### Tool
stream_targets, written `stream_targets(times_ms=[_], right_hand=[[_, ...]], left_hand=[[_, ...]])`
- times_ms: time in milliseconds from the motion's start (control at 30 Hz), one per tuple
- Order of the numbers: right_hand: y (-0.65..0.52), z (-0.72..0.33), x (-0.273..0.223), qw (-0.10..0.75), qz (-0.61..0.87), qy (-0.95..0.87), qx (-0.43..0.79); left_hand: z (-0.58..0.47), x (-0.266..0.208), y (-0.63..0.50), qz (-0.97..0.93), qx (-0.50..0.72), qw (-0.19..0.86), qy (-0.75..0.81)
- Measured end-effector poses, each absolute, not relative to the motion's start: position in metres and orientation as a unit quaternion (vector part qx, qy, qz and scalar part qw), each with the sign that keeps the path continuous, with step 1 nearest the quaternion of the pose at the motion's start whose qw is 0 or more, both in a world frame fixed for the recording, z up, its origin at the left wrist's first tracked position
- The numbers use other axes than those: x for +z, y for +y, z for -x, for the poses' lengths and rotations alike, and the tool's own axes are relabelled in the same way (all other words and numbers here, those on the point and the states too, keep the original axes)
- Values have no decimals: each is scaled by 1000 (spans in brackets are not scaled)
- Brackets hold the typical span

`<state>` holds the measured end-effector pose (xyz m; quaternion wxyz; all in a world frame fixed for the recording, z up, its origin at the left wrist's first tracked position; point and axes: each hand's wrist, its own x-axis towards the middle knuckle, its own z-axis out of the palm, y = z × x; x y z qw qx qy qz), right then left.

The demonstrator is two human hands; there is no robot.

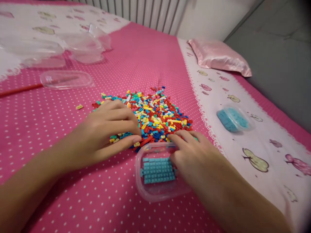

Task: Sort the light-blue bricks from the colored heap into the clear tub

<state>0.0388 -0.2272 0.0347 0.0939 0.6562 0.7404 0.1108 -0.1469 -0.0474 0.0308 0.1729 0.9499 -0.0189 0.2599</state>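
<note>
A heap of small colourful building bricks (155, 113) lies on the pink dotted bedspread. Over its left side spreads my left hand (114, 126), fingers extended and thumb apart, the fingertips touching the bricks. My right hand (191, 152) reaches across the right rim of a clear plastic container (148, 194). Its fingers are apart, their tips at the heap's near edge, with the thumb over the container. Inside the container sits a neat block of light-blue bricks (159, 171) joined in rows. I see nothing held in either hand, though some fingertips are partly hidden.
On the right, a second clear box holds light-blue bricks (230, 119). Several clear containers (82, 45) stand at the back left. A clear lid (66, 80) lies by a red stick (21, 90). One yellow brick (79, 106) rests apart. A pink pillow (218, 58) lies behind.
</note>
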Motion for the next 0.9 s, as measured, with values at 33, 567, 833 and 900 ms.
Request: stream_targets(times_ms=[33,567,833,900], right_hand=[[-228,-39,34,88,-655,741,115],[-230,-34,31,78,-660,733,149],[-230,-35,33,70,-652,746,118],[-231,-37,31,54,-646,751,126]], left_hand=[[147,31,-48,-949,263,172,-25],[144,29,-49,-951,265,158,-17],[144,28,-50,-951,263,161,-17],[143,28,-50,-952,261,158,-21]])
